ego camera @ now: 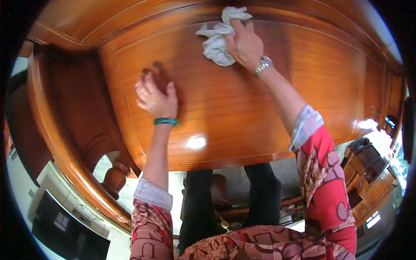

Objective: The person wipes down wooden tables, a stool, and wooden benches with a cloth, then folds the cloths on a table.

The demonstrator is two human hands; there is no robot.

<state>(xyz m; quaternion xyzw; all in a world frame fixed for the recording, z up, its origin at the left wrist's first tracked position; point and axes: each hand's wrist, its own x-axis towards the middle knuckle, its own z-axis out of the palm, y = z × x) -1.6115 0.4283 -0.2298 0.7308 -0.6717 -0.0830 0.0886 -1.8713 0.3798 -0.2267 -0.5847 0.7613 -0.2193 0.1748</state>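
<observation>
A crumpled white cloth [218,48] is bunched under the fingers of my right hand [246,44], which grips it near the far edge of a glossy wooden bench seat [234,117]. Part of the cloth overlaps the base of the wooden backrest [146,16]. My left hand [157,96] is over the left part of the seat, fingers spread and holding nothing. Its shadow falls on the wood just beyond the fingertips; I cannot tell whether the palm touches the surface. A green bangle circles the left wrist, and a metal watch the right.
A curved wooden armrest [74,156] borders the seat on the left, with a turned post [115,178] beneath it. Beyond stands a black television [68,224]. More wooden furniture [370,175] is at the right. My legs [198,198] are against the seat's front edge.
</observation>
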